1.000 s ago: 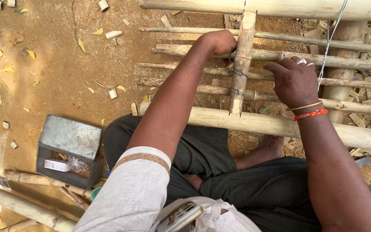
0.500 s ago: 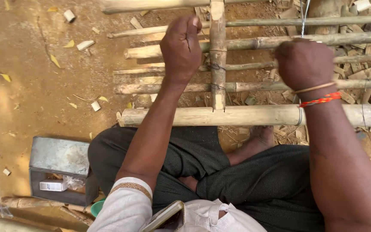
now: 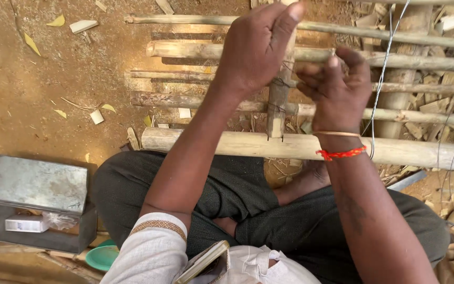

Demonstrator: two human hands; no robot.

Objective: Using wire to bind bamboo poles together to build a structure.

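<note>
Here, left hand point(image 3: 256, 50) and right hand point(image 3: 337, 89) pinching thin grey wire point(image 3: 377, 100) over upright split-bamboo slat point(image 3: 279, 102); likely slipping off pale bamboo rails point(image 3: 195, 50) if slackened.

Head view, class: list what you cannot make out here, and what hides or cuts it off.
- Upright bamboo slat: its upper part is hidden behind the left hand.
- Thin wire: its top leaves the upper edge.
- Right hand: what its fingertips pinch is too small to tell.
- Metal box: its contents are partly shadowed.
</note>
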